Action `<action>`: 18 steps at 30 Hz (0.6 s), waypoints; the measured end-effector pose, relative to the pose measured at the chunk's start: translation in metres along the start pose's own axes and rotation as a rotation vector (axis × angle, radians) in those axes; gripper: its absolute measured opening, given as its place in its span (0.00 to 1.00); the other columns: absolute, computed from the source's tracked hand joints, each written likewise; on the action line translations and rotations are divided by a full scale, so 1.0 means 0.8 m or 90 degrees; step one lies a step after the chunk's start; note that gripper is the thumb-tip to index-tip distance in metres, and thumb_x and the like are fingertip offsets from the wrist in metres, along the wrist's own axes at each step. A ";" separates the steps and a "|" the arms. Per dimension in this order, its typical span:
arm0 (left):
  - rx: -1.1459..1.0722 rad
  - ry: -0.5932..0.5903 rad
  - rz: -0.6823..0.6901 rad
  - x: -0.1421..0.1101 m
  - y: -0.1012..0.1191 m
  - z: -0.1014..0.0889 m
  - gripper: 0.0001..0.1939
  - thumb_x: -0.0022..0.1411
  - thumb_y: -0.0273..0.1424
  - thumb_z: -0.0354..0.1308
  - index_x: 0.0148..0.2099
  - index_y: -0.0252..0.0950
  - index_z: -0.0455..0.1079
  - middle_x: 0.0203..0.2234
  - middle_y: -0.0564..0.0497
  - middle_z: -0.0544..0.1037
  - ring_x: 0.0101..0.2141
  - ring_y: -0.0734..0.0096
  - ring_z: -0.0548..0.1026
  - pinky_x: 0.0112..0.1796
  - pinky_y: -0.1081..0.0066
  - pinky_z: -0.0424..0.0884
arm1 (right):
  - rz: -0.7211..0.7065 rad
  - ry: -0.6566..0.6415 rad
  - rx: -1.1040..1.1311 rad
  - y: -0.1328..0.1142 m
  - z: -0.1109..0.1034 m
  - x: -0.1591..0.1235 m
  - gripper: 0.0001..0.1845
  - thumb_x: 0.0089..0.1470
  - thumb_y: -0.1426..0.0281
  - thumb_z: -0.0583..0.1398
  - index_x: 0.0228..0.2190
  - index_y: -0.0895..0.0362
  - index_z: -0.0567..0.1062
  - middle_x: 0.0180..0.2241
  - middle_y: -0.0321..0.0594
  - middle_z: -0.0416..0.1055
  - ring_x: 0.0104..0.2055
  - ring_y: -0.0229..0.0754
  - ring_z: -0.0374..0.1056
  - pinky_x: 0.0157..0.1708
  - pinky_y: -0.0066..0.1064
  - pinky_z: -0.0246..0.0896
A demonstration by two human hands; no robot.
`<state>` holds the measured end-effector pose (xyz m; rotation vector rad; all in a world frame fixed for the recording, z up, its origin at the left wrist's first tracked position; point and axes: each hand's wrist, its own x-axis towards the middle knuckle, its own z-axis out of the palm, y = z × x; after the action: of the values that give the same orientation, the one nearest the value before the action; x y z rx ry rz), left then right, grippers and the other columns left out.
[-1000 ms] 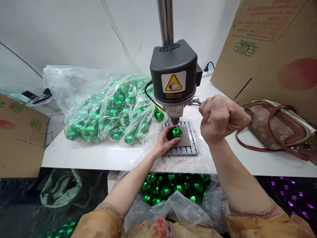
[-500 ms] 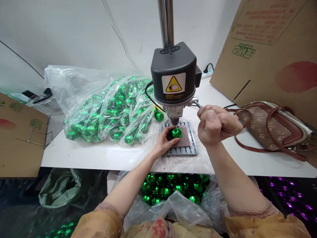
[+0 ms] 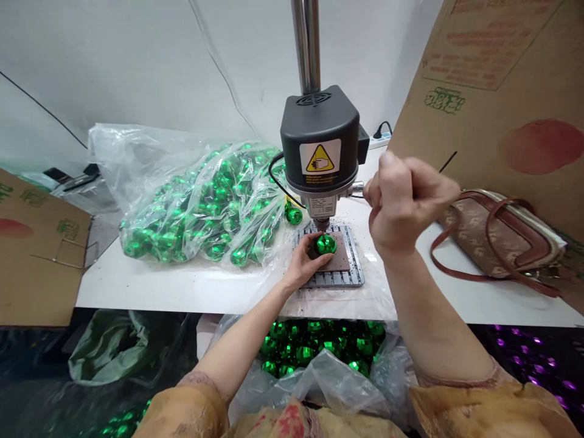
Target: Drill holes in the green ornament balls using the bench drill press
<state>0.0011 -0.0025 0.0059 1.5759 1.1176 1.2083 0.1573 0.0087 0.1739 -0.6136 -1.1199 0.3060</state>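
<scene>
Green ball point(image 3: 327, 245) beneath drill point(image 3: 319, 134) is gripped by left fingers point(image 3: 323, 261), right fingers point(image 3: 393, 204) clasping lever point(image 3: 358, 189).

the ball point(image 3: 326, 244) had a mirror-bright, glossy finish. the drill housing point(image 3: 319, 125) looked like dark plastic, nearly matt, while the column point(image 3: 306, 48) was smooth, polished metal — shiny as chrome — and the lever point(image 3: 356, 188) was bright metal too. the base plate point(image 3: 356, 267) was duller, slotted metal, its pad point(image 3: 341, 260) flat and matt. the bag point(image 3: 137, 139) was clear, crinkled, glossy plastic. the box point(image 3: 483, 115) was matt, printed cardboard; the handbag point(image 3: 479, 225) paired patterned, cloth-like panels with smooth, leather-like trim. the tabletop point(image 3: 196, 289) looked smooth.
</scene>
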 end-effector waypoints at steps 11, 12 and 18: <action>-0.042 0.057 -0.038 0.002 -0.003 0.003 0.32 0.52 0.43 0.72 0.54 0.36 0.67 0.46 0.43 0.78 0.48 0.57 0.77 0.51 0.57 0.73 | 0.241 -0.001 0.088 -0.010 0.044 0.088 0.25 0.54 0.80 0.57 0.11 0.55 0.56 0.08 0.25 0.48 0.10 0.26 0.41 0.09 0.25 0.34; -0.037 0.069 -0.040 0.002 -0.001 0.001 0.32 0.51 0.43 0.72 0.53 0.36 0.68 0.46 0.43 0.78 0.48 0.57 0.77 0.51 0.57 0.73 | 0.252 0.000 0.089 -0.010 0.045 0.091 0.25 0.54 0.80 0.56 0.11 0.54 0.55 0.08 0.25 0.47 0.10 0.26 0.40 0.08 0.25 0.33; -0.108 0.156 -0.105 -0.023 0.019 -0.016 0.30 0.56 0.49 0.67 0.54 0.38 0.67 0.43 0.46 0.79 0.43 0.62 0.78 0.42 0.65 0.75 | 0.274 -0.007 0.086 -0.008 0.047 0.096 0.25 0.56 0.79 0.56 0.12 0.54 0.55 0.08 0.24 0.48 0.10 0.26 0.43 0.08 0.24 0.35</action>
<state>-0.0113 -0.0232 0.0182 1.2077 1.2387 1.3702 0.1550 0.0549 0.2456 -0.7300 -0.9617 0.7501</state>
